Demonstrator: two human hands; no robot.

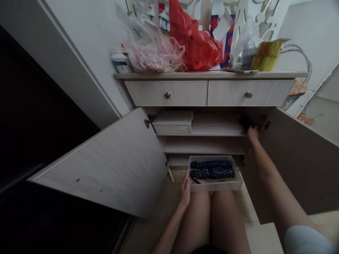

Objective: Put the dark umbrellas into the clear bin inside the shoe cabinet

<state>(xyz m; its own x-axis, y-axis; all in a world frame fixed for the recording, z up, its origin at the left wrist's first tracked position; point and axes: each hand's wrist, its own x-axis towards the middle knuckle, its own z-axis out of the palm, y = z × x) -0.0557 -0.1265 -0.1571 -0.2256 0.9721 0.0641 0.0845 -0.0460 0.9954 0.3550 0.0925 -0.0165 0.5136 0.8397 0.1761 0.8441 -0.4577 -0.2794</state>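
A translucent plastic box (pixel 215 187) rests on my knees, and my left hand (pixel 185 188) grips its left side. Two folded umbrellas lie in it side by side, a blue one (pixel 212 164) and a dark patterned one (pixel 214 173). My right hand (pixel 253 134) reaches to the right end of the cabinet's upper shelf (pixel 217 125). Its fingers are closed at a black object (pixel 245 121), too dark and blurred to name. A white drawer box (pixel 172 122) sits at the left end of that shelf.
Both cabinet doors, left (pixel 113 162) and right (pixel 293 165), stand swung out beside my arms. Above are two drawers with knobs (pixel 167 95). A red plastic bag (pixel 198 46), a clear bag (pixel 156 49), a white bottle (pixel 121 62) and a yellow pouch (pixel 267 54) crowd the top.
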